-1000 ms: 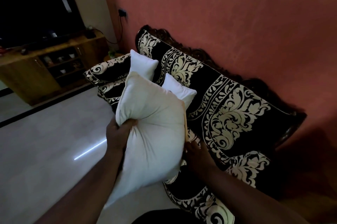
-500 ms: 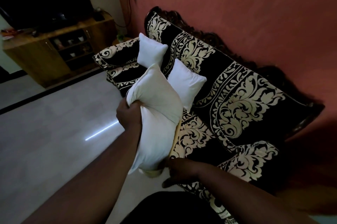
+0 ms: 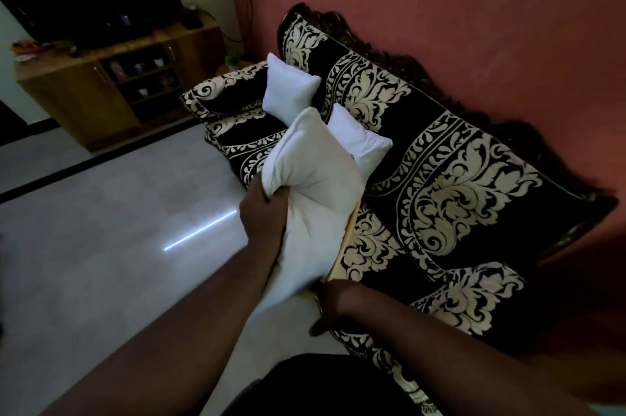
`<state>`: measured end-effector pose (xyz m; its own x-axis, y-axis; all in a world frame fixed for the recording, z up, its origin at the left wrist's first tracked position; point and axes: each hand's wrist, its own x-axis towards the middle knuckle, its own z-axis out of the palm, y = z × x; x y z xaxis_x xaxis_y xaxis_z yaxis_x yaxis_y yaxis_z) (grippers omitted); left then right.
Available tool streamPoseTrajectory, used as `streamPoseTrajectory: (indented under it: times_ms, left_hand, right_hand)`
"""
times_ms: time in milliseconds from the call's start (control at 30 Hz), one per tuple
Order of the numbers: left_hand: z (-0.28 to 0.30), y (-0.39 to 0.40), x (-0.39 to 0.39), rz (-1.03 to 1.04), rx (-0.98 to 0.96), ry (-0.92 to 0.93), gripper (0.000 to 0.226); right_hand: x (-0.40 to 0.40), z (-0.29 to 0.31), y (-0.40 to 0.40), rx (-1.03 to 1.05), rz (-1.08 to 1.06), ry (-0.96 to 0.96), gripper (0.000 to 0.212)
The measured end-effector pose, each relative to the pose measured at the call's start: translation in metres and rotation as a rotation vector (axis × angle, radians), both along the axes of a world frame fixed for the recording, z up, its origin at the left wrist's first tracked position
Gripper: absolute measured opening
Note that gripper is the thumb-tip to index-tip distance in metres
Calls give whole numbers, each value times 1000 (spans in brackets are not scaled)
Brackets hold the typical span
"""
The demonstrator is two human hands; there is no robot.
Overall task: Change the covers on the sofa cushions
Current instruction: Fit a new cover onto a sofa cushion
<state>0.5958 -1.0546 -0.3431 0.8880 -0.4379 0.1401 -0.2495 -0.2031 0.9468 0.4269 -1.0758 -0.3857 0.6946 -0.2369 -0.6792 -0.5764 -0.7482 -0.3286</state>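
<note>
Cushion (image 3: 315, 198), plump bare white cotton, bunches into deep creases where my left hand (image 3: 264, 212) clenches a fistful of it above the sofa (image 3: 457, 178) seat. My right hand (image 3: 330, 300) pinches the tan cover (image 3: 345, 246) edge at its lower end. Two more white cushions (image 3: 289, 87) lean on the black, cream-flowered upholstery.

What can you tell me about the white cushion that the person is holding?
The white cushion is a plain, soft, bare insert of white fabric. It is tilted, one corner pointing up toward the sofa back. The left hand grips a bunched fold at its side, creasing it. Its lower end sits in a pale yellow cover, whose edge the right hand appears to hold. It hangs in front of the seat.
</note>
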Motion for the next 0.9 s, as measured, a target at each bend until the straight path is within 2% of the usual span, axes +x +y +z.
streamPoseTrajectory:
  times_ms: [67, 100, 200, 233, 267, 333, 367, 467, 500, 567, 600, 633, 700, 767, 800, 833, 900]
  left_hand:
    - [-8, 1, 3, -105, 85, 59, 62]
    - [-9, 2, 6, -222, 155, 116, 72]
    - [-9, 6, 17, -629, 417, 307, 117]
    - [-10, 7, 19, -677, 501, 336, 125]
    - [-11, 9, 19, -670, 540, 350, 119]
    - [-19, 15, 19, -479, 576, 322, 87]
    - [-26, 19, 21, -363, 573, 284, 80]
    - [-39, 27, 17, -157, 415, 192, 60]
    - [-38, 26, 13, -116, 354, 169, 56]
    - [-27, 19, 2, -41, 252, 129, 43]
    - [-20, 14, 1, -6, 214, 103, 32]
    - [-15, 11, 1, 25, 197, 68, 25]
    - [-15, 11, 5, 46, 171, 7, 20]
    - [-26, 17, 6, 38, 176, -25, 25]
    - [-34, 21, 1, 34, 185, -26, 27]
    - [-42, 25, -5, 33, 187, -12, 26]
    - [-46, 30, -13, 52, 117, 49, 24]
  right_hand:
    - [6, -8, -2, 21, -98, -27, 74]
    - [5, -12, -3, -24, -145, -55, 62]
    - [-7, -30, -6, -214, -323, -192, 38]
    - [-12, -35, -8, -246, -378, -247, 33]
    - [-15, -35, -11, -265, -399, -291, 29]
    - [-17, -32, -17, -259, -398, -317, 27]
    - [-18, -28, -21, -247, -382, -302, 31]
    - [-23, -27, -23, -384, -83, -191, 73]
    - [-25, -29, -16, -472, 46, -209, 76]
    - [-25, -31, 7, -516, 187, -366, 58]
    - [-24, -31, 16, -470, 175, -488, 47]
    - [-21, -32, 22, -399, 110, -618, 39]
    - [-16, -25, 26, -191, -49, -708, 33]
    - [-10, -15, 33, -27, -87, -668, 35]
    - [-6, -11, 40, 33, -36, -587, 37]
    - [-1, -8, 48, 36, 57, -503, 41]
    - [3, -10, 57, -96, 236, -354, 52]
